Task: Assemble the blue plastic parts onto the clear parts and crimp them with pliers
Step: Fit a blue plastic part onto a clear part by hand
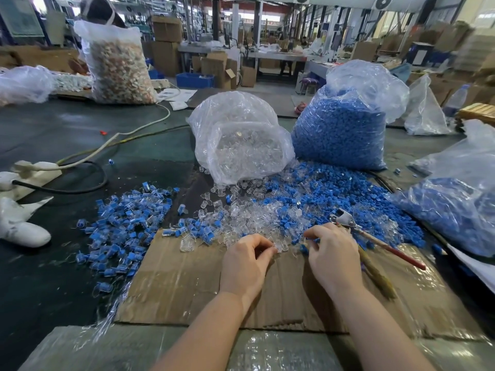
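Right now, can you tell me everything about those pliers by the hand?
The pliers lie untouched on the heap of blue parts and clear parts, just beyond the right hand. The head is shiny grey metal, pointing up and left. Two long thin handles run down to the right: one red, one wrapped in something dull and brownish. They end over the cardboard.

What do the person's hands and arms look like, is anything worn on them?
Both arms are bare up to the frame edge: no sleeves show. The left hand and right hand wear no gloves, and no rings, watch or bracelet are visible.
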